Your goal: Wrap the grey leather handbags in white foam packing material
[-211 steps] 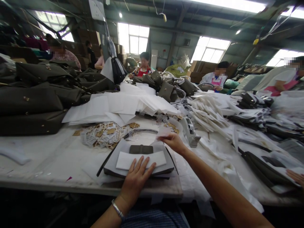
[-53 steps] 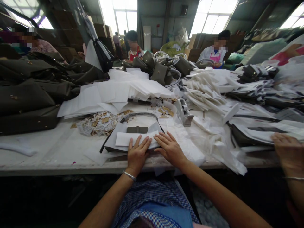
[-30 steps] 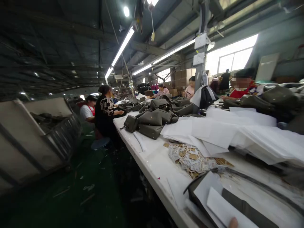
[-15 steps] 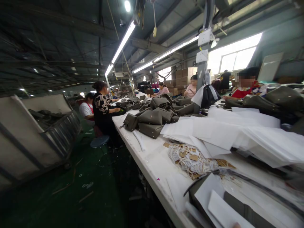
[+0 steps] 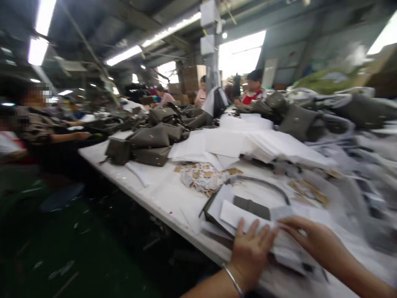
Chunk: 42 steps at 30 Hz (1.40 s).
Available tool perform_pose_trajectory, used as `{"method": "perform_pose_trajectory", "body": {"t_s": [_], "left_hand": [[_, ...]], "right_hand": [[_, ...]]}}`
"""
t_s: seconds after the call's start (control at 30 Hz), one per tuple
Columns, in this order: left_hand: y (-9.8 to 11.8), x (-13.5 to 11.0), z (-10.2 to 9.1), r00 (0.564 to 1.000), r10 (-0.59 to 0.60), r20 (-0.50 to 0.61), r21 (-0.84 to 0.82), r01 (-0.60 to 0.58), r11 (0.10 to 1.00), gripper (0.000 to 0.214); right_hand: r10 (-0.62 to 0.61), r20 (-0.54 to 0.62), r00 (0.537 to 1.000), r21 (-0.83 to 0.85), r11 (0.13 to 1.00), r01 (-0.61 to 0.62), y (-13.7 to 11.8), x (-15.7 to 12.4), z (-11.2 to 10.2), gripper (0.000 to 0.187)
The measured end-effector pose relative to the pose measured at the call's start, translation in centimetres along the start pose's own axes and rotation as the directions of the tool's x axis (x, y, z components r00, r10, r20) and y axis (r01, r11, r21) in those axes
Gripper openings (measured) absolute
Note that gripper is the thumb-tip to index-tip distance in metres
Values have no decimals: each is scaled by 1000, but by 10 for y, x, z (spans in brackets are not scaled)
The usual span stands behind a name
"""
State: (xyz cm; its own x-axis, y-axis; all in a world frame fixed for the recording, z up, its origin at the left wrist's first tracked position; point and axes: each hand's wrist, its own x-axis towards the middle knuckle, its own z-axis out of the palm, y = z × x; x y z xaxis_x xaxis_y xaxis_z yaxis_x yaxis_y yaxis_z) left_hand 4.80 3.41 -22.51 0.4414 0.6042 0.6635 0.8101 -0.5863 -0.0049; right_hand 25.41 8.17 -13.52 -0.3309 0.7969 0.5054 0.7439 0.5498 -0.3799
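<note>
A flat olive-grey bag [image 5: 250, 205] with white paper wrapped over it lies near the front edge of the white table [image 5: 155, 188]. My left hand [image 5: 252, 253], a silver bangle at its wrist, rests palm down on the white paper with fingers spread. My right hand [image 5: 305, 239] lies beside it to the right, fingers stretched flat over the paper on the bag. A curved dark strap [image 5: 263, 184] arches behind the bag. The picture is smeared by head motion.
A heap of small tan and white tags [image 5: 203, 177] lies just beyond the bag. White paper sheets [image 5: 248, 142] are stacked further back, with piles of olive bags [image 5: 149, 140] to the left and rear. A co-worker [image 5: 46, 132] sits at the table's left end; other people work behind.
The view has swung back to the right from the aisle, so both my hands show again, flat on the paper-covered bag as they lay 1.8 s ago.
</note>
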Motion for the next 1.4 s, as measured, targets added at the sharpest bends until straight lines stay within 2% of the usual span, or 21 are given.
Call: {"method": "perform_pose_trajectory", "body": {"t_s": [0.03, 0.13, 0.3, 0.57, 0.73, 0.93, 1.1, 1.2, 1.3, 1.4], "left_hand": [[-1, 3, -6, 1000, -22, 13, -57, 23, 998, 49], [-7, 10, -10, 996, -31, 84, -169, 45, 985, 56], [-7, 7, -8, 996, -33, 87, -222, 52, 974, 52], [-8, 10, -11, 998, 18, 55, -134, -11, 991, 43], [-9, 10, -11, 999, 40, 28, -103, -37, 994, 42], [-9, 10, -10, 999, 42, 35, -99, -38, 994, 40], [-9, 11, -13, 998, 38, 48, -109, -33, 993, 40], [-9, 12, -14, 998, 30, 47, -126, -24, 992, 41], [-8, 11, -15, 998, 26, 51, -140, -19, 990, 41], [-8, 11, -14, 998, 25, 57, -144, -16, 989, 42]], "right_hand": [[56, 79, 995, -2, 998, -56, -2, 2, -7, 32], [146, 167, 975, -120, 985, -127, -3, 24, -20, 29], [290, 183, 939, -392, 898, -201, 2, 63, -25, 21], [249, 161, 955, -500, 855, -139, 13, 91, -22, 21], [209, 149, 967, -538, 837, -98, 20, 96, -21, 22], [199, 120, 973, -519, 848, -109, 14, 87, -23, 23], [153, 32, 988, -469, 875, -121, 1, 61, -20, 26], [41, 3, 999, -447, 894, -35, -14, 35, -18, 27], [-98, 36, 995, -461, 881, 103, -32, 5, -15, 29], [-164, 69, 984, -471, 864, 177, -45, -20, -10, 23]]}}
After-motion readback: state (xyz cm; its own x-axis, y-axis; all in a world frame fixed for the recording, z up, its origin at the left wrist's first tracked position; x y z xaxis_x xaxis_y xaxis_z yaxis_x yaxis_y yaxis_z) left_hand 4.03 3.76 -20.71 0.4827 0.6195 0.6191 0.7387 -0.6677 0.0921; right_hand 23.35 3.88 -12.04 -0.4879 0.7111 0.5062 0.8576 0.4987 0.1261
